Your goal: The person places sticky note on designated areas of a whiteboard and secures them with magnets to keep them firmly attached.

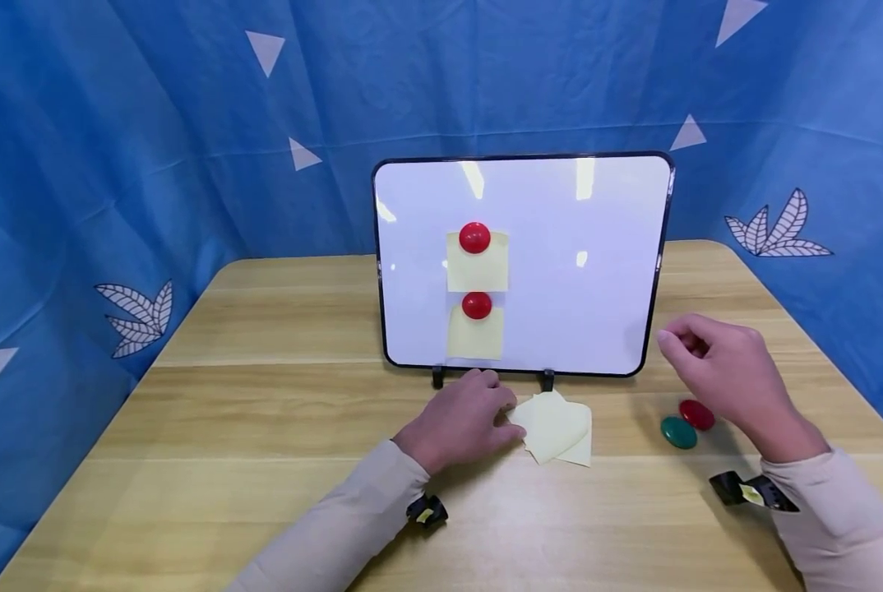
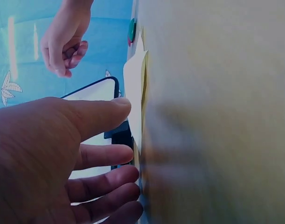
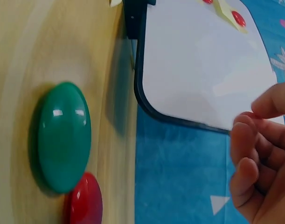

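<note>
Two hands are at work on the wooden table in front of a small whiteboard. The left hand is laid on the table with its fingers only slightly bent, and its fingertips are pressed against the edge of a small stack of yellow sticky notes; the top sheet appears to be lifted a little, seen edge-on in the left wrist view, but nothing is yet pinched. The right hand is held in the air just above and behind two loose magnets, a red magnet and a green magnet, which lie touching each other on the table; its fingers are curled loosely, and a red glimpse between them may be a magnet, though whether anything is held cannot be told. On the whiteboard two notes are already pinned one above the other, each under a red magnet: the upper note and the lower note. For a single sheet to be taken cleanly, it is judged that only the top note should be peeled at its free edge, with the rest held flat, so that no second sheet is dragged along. No containers are seen; the notes and magnets lie bare on the table.
</note>
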### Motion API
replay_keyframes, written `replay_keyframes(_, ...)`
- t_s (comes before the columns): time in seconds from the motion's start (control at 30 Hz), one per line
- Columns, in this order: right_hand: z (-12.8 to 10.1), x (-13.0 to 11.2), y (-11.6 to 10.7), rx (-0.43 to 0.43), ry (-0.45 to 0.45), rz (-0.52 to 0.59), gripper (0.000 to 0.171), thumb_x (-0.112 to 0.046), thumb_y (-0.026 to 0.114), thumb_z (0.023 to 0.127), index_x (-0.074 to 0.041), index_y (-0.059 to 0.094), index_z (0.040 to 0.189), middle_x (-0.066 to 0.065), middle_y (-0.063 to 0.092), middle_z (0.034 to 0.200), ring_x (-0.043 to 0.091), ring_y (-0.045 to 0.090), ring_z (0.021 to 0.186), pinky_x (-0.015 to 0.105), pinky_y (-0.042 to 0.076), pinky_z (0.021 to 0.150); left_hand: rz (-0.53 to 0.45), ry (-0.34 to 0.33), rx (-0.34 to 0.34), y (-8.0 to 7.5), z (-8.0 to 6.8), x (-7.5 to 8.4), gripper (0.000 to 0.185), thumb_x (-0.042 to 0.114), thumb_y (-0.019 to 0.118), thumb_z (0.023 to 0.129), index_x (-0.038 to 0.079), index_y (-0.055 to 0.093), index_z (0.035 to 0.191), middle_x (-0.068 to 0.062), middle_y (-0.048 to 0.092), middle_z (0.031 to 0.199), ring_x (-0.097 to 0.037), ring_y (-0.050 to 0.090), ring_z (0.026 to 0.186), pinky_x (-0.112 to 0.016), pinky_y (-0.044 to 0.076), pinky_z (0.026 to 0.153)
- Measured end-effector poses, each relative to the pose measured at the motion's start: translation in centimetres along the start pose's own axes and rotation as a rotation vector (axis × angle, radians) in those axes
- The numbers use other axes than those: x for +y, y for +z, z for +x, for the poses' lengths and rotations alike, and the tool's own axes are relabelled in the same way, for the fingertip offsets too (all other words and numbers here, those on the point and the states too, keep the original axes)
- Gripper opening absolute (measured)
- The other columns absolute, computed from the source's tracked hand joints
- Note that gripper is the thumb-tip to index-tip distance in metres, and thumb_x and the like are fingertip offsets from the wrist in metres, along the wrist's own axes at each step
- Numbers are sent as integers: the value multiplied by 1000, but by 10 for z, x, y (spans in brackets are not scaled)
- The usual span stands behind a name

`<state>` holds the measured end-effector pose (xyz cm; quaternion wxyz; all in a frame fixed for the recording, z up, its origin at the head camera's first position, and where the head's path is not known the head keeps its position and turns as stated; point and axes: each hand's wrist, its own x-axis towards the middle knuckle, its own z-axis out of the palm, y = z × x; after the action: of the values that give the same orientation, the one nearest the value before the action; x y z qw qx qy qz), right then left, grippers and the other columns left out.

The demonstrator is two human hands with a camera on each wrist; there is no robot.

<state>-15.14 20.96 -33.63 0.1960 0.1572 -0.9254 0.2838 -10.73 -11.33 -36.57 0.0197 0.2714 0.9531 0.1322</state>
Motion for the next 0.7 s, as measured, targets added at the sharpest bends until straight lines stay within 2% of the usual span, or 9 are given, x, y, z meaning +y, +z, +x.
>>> replay_keyframes(0.27, 0, 14, -16, -199, 29, -20, 22, -27, 65, 99, -7, 73, 102, 1, 63, 77, 22, 52, 68, 27, 44, 56, -90, -126, -49, 3, 4, -2, 38, 48, 78, 85, 16, 66, 103, 7, 50, 84, -10, 48, 74, -22, 41, 61)
replay_keyframes(0.5, -1, 30, -23, -424, 73, -81, 27, -30, 66, 98, -6, 71, 108, 0, 63, 80, 18, 52, 69, 29, 45, 55, -106, -159, -90, 4, 7, -2, 39, 47, 80, 83, 16, 61, 95, 7, 51, 83, -10, 49, 72, -22, 43, 62)
replay_keyframes(0.7, -2, 41, -20, -605, 127, -101, 35, -32, 69, 95, -2, 67, 112, -1, 61, 81, 17, 53, 68, 32, 45, 56, -128, -179, -87, 4, 8, -3, 37, 47, 80, 84, 16, 61, 92, 9, 52, 83, -9, 50, 73, -22, 44, 62)
